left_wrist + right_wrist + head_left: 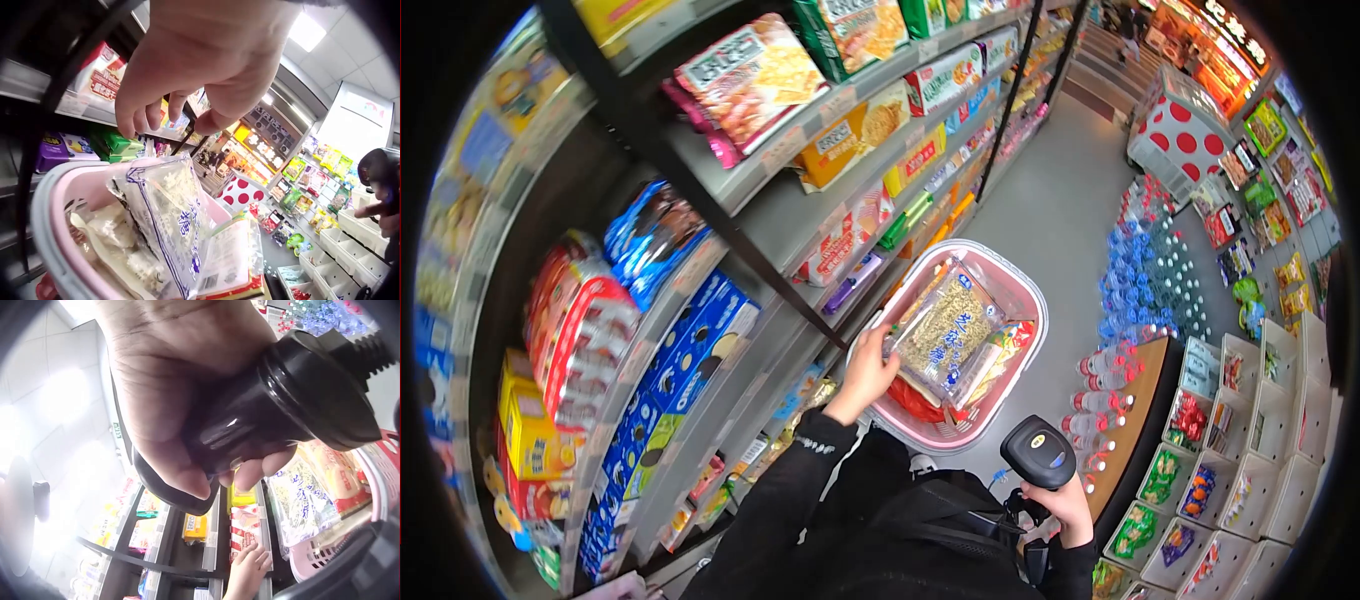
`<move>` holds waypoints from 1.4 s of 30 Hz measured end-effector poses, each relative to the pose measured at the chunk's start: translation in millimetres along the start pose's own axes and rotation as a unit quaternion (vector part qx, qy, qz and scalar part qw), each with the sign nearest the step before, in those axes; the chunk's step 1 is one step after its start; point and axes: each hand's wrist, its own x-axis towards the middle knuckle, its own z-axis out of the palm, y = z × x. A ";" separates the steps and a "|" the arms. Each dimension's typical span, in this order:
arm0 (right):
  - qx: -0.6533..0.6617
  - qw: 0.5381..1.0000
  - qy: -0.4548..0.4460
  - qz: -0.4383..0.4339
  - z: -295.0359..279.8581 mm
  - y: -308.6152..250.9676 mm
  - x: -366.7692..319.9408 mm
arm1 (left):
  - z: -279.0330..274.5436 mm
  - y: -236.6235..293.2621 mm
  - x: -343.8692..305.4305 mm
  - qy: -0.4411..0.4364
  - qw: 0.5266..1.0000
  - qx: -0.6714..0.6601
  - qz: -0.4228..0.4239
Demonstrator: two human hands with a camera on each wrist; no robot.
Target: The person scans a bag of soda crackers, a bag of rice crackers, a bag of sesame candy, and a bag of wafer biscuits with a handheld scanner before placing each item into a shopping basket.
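Note:
A pink basket with a pale rim holds several packaged foods, on top a clear bag with blue print beside a red and yellow pack. My left hand is at the basket's left edge, near the bag. In the left wrist view, the left hand hangs over the basket with its fingers loosely bent, nothing in them. My right hand grips a black handheld scanner, to the right of the basket; the right wrist view shows the fingers wrapped round its handle.
Shelves of boxed and bagged snacks run along the left. Bottles stand on the floor at the right, with more on a wooden-edged counter. Bins of small packets lie beyond. A red-dotted box stands farther back.

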 end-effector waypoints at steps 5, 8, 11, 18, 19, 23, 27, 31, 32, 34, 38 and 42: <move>-0.111 0.988 -0.052 -0.098 -5.8 -3.6 -5.0 | -29.3 10.6 -86.9 -0.036 0.989 -0.088 -0.109; -0.144 0.980 -0.106 -0.088 -2.2 -1.6 -3.3 | -38.1 14.3 -138.6 -0.053 0.979 -0.095 -0.172; -0.116 0.983 -0.129 -0.061 11.3 -1.8 -4.9 | -35.7 10.4 -191.7 0.027 0.971 -0.147 -0.188; -0.144 0.954 -0.228 -0.134 48.0 4.6 -13.4 | -56.9 28.7 -308.5 0.151 0.927 -0.184 -0.290; -0.160 0.944 -0.253 -0.142 53.0 5.3 -14.5 | -58.0 28.8 -322.4 0.161 0.923 -0.184 -0.296; -0.189 0.923 -0.312 -0.125 72.7 5.4 -29.5 | -64.8 25.0 -374.4 0.222 0.897 -0.180 -0.336; -0.226 0.902 -0.335 -0.150 93.4 18.7 -36.3 | -81.5 12.9 -411.5 0.269 0.871 -0.190 -0.363; -0.259 0.885 -0.359 -0.142 134.8 5.5 -69.8 | -109.9 -3.8 -438.5 0.282 0.861 -0.212 -0.367; -0.276 0.879 -0.357 -0.153 143.9 10.3 -72.2 | -116.2 -8.3 -444.6 0.279 0.855 -0.230 -0.372; -0.278 0.883 -0.347 -0.153 169.8 14.2 -88.5 | -125.9 -21.2 -460.6 0.276 0.844 -0.265 -0.376; -0.273 0.876 -0.384 -0.104 225.8 28.6 -114.7 | -145.9 -44.5 -509.7 0.313 0.841 -0.260 -0.357; -0.330 0.824 -0.425 -0.180 282.3 43.4 -136.8 | -167.6 -67.3 -568.7 0.332 0.829 -0.252 -0.373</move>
